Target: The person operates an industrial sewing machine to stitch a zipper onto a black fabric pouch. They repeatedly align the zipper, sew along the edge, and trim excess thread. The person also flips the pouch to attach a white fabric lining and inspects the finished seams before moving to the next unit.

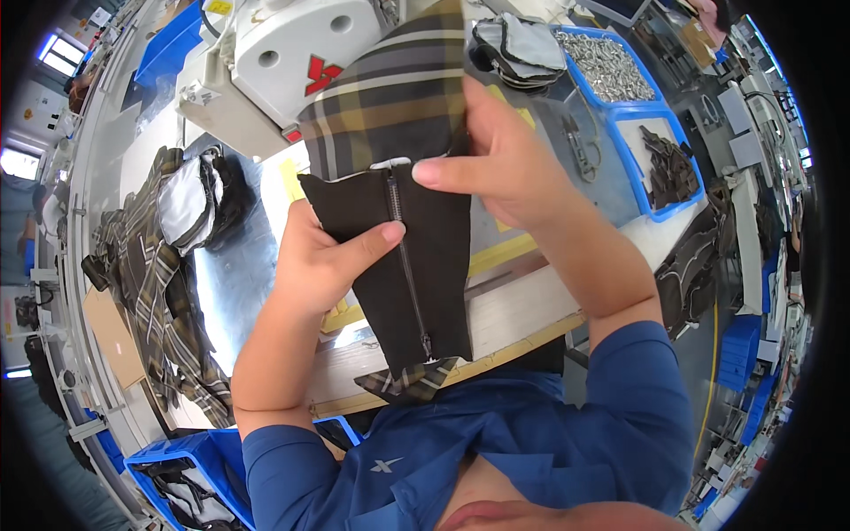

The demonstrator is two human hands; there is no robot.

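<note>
Both hands hold up a plaid fabric piece [390,115] joined to a black panel with a metal zipper [407,265] running down it. My left hand [323,261] grips the black panel's left edge, its thumb lying near the zipper and its other fingers hidden behind. On the right side, my right hand [496,159] pinches the piece near the seam between plaid and black, thumb in front. The zipper slider sits near the lower end, above a small plaid end [407,379] that hangs toward my lap.
A white sewing machine [283,57] stands behind the fabric. At the right are a blue tray of metal parts [611,66], a blue tray of dark pieces [668,168] and thread snips [580,146]. Plaid fabric [155,274] drapes at the left; a blue crate [217,460] sits below.
</note>
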